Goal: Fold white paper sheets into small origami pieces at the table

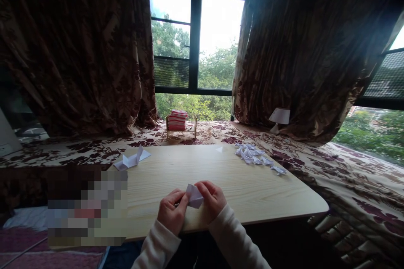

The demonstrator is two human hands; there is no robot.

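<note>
A small piece of pale lilac folded paper (194, 196) is held just above the near edge of a light wooden table (240, 185). My left hand (172, 213) pinches its left side with curled fingers. Gripping the right side is my right hand (212, 198), fingers bent over the paper's top edge. Both arms are in cream sleeves.
Several folded paper pieces (254, 156) lie in a cluster at the table's far right. Loose white paper sheets (131, 159) lie at the far left. A small wooden rack with a red striped cloth (177, 121) and a little white lamp (279, 117) stand on the patterned ledge by the window.
</note>
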